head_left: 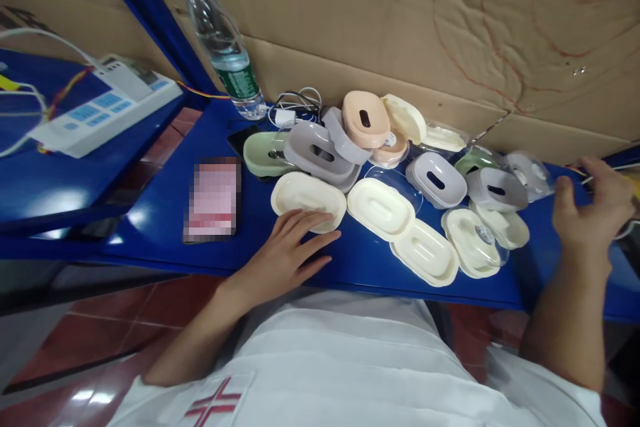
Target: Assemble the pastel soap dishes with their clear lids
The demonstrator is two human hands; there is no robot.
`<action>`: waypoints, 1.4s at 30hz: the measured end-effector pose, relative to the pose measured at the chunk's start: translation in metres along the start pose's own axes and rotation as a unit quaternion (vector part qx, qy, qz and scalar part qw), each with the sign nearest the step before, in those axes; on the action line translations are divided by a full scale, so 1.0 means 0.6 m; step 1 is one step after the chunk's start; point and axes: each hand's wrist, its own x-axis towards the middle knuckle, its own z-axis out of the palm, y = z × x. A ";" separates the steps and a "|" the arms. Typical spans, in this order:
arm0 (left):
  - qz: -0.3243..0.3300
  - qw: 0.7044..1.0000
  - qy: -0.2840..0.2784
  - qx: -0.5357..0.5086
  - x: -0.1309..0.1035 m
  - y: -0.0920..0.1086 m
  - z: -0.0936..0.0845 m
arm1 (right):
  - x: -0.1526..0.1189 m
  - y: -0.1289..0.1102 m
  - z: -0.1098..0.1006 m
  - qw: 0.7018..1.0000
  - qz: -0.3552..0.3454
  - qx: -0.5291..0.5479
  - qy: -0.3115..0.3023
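My left hand (293, 250) is open, its fingers spread. The fingertips lie over the near edge of a cream oval tray (295, 197). Beside it are a second cream tray (381, 207) and a third cream tray (425, 252), which overlaps the second. My right hand (590, 210) is raised at the far right, with thumb and forefinger apart and nothing visible held between them. Its other fingers are partly hidden. Closest to it are a grey oval box with a slot (497, 188) and a clear-wrapped grey piece (527, 173). A yellow item (635, 190) shows behind that hand.
Oval slotted pieces in grey, green (263, 153) and peach (367, 119) are piled along the back. A water bottle (227, 47) stands at the back left; a phone (213, 200) lies left. A power strip (107, 113) sits farther left. Cardboard (350, 27) walls the back.
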 end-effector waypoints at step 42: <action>0.008 0.997 0.059 -0.045 -0.004 0.001 -0.013 | -0.031 -0.392 -0.011 0.838 -0.329 0.304 -0.311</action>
